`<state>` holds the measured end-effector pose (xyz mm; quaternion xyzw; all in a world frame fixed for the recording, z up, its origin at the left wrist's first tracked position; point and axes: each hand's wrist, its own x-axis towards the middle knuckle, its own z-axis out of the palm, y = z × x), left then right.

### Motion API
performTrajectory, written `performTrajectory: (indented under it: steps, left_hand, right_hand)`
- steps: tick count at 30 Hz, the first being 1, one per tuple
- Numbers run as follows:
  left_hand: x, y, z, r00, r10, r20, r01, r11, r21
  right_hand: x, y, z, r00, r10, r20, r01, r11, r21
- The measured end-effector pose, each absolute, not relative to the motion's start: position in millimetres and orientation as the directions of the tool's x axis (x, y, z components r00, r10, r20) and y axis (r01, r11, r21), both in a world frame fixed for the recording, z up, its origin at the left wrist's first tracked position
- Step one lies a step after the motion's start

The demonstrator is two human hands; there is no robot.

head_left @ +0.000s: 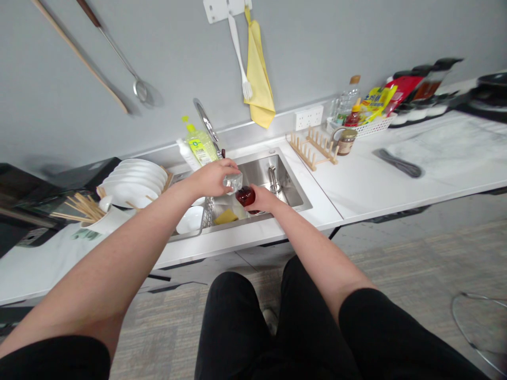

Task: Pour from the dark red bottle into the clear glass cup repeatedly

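Head view looks down on a steel sink [277, 170] set in a white stone counter [428, 163], with both forearms reaching over it. The hands are apart but close together above the basin. The left hand [212, 178] is closed around a small transparent container [233, 182], whose exact kind is hard to tell. The right hand [263, 199] grips a dark red bottle [245, 196] by its lower part, and the bottle's rounded top sits just beside the transparent container.

Below the hands, a yellow sponge [225, 216] lies in the sink near its front edge. A white bowl [189, 220] sits in a wire rack [208, 211] at the sink's left side. Behind the basin rise a curved faucet [206, 120] and a yellow-green soap bottle [201, 143].

Farther left are stacked white plates [132, 182] and wooden chopsticks [89, 208] in a white holder [97, 222]. To the right stand a wooden plate rack [312, 148], a jar [346, 142] and a white basket [366, 126] of condiments. A yellow cloth [259, 74] and a white spatula [237, 53] hang on the wall above the sink, with a ladle [122, 58] farther left.
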<state>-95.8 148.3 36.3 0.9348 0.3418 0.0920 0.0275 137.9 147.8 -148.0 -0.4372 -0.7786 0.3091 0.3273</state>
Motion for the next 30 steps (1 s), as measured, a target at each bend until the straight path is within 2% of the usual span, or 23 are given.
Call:
performTrajectory:
  steps: [23,30]
  left_hand:
    - [-79.5,156.5,53.4,0.775,0.627,0.081,0.626,-0.779,0.038]
    - [-71.5,154.8,62.0,0.787,0.616,0.019,0.616,-0.786,-0.053]
  right_hand:
    - [139.7,147.1,-146.6,-0.356,0.895,0.27,0.462,0.42,-0.781]
    - [139.2,146.8,-147.0,-0.343,0.898,0.275,0.452,0.415,-0.789]
